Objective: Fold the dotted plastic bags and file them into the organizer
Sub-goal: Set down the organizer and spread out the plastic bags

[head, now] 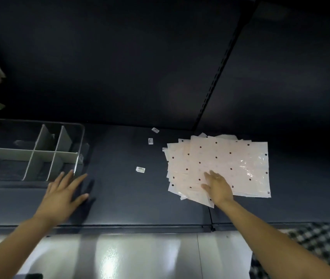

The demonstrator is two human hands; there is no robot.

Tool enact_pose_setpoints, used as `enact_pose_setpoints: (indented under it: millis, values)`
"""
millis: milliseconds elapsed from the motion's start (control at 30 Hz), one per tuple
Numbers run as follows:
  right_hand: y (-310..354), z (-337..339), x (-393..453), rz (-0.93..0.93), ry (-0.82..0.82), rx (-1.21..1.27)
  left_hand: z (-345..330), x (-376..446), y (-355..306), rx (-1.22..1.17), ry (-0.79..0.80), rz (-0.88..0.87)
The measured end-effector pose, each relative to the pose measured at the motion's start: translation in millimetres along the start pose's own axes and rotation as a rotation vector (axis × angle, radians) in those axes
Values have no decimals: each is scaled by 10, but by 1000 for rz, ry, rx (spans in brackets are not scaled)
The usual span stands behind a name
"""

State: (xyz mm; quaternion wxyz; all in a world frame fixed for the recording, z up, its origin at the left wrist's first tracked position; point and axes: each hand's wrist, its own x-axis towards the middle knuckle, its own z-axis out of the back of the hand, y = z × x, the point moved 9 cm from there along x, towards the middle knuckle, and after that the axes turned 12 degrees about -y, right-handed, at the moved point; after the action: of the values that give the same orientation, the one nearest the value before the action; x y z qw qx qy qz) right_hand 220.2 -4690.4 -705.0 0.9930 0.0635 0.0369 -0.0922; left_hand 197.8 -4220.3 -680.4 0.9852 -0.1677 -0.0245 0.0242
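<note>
A dark bench carries everything here. At its left sits a clear organizer with pale dividers crossing inside to form compartments. At the right lies a loose, fanned pile of dotted plastic bags, pale with dark dots, flat and overlapping; the top one is glossy toward its right side. Between organizer and pile, three small white labels lie well apart from one another on the bare surface. The left hand is spread flat just beside the organizer's near corner; the right hand rests on the pile's near edge.
</note>
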Motion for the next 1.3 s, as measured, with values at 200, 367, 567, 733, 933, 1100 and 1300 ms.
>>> enact_pose_setpoints:
  millis: [200, 367, 567, 733, 933, 1100, 1300]
  values:
    - [48, 180, -38, -110, -134, 153, 55, -5, -183, 23, 90, -43]
    - [777, 624, -167, -60, -302, 491, 137, -67, -422, -171, 76, -99]
    - [2022, 568, -468, -175, -97, 1001, 1, -364, -945, -749, 313, 47]
    - [2737, 381, -765, -195, 175, 1326, 5, -319, -869, -634, 169, 110]
    - [1721, 297, -520, -100, -30, 817, 159, 79, -605, -550, -41, 158]
    - [566, 130, -98, -157, -125, 348, 179, 305, -590, -134, -219, 7]
    - [239, -117, 158, -59, -86, 178, -733, -6, -786, 190, 116, -418]
